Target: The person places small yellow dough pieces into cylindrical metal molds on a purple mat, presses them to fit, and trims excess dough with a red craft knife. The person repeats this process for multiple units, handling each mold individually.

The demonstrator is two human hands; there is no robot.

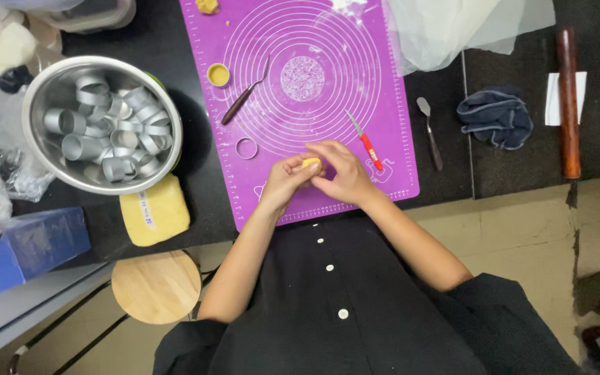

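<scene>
Both hands meet over the near edge of a purple silicone baking mat point(314, 42). My left hand point(285, 179) and my right hand point(342, 172) together pinch a small lump of yellow dough point(312, 164) between the fingers. A red-handled knife point(366, 142) lies just right of my right hand. An empty metal ring point(246, 148) rests on the mat left of my left hand. Further up lie a dark-handled spatula tool point(241, 101) and a ring filled with yellow dough point(218, 74).
A steel bowl point(43, 163) full of several metal rings stands at left, a wrapped yellow dough block point(154, 212) below it. A blue box point(26, 246), palette knife point(430, 135), dark cloth point(496, 117), rolling pin point(568, 104) and round wooden stool point(156, 286) surround the mat.
</scene>
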